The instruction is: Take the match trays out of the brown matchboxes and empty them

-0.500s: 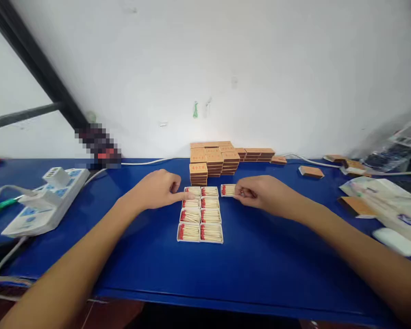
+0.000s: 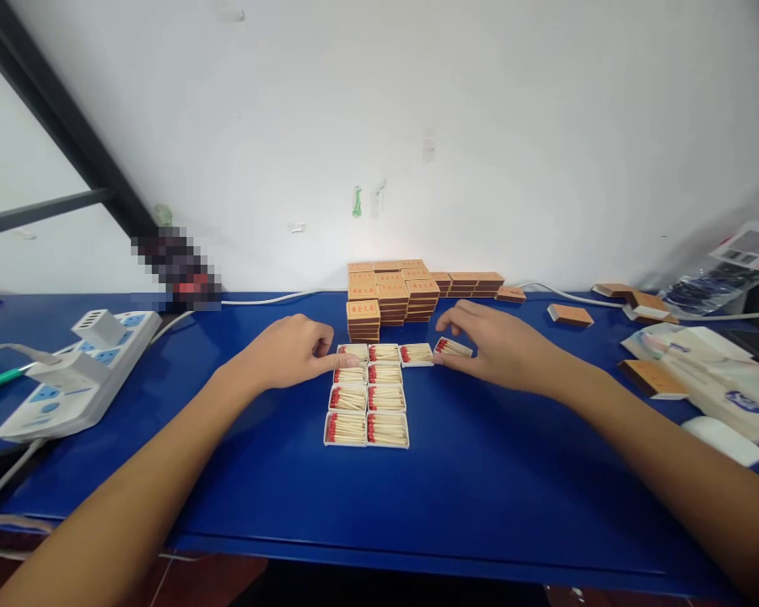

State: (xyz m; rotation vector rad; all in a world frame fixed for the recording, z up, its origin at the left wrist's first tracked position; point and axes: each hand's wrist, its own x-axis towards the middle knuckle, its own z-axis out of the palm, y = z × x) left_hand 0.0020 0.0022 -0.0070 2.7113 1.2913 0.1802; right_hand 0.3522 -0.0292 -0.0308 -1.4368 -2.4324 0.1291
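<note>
Open match trays (image 2: 367, 396), full of red-tipped matches, lie in a two-wide block on the blue table (image 2: 481, 489). A third tray (image 2: 416, 354) sits against the block's top row. My left hand (image 2: 287, 350) is curled, its index fingertip pressing the top-left tray (image 2: 352, 352). My right hand (image 2: 503, 346) arches over one more tray (image 2: 454, 346), which lies slightly skewed to the right of the row. Thumb and fingers close on that tray's end.
Stacked orange matchbox sleeves (image 2: 389, 295) stand behind the trays by the wall. Loose sleeves (image 2: 573, 315) and plastic packets (image 2: 702, 362) lie at the right, with a white mouse (image 2: 721, 438). A white power strip (image 2: 76, 371) with cables sits at the left.
The tray my right hand held now lies against the top row of the block. Another tray shows under my right hand, which has shifted right. My left hand has stayed put.
</note>
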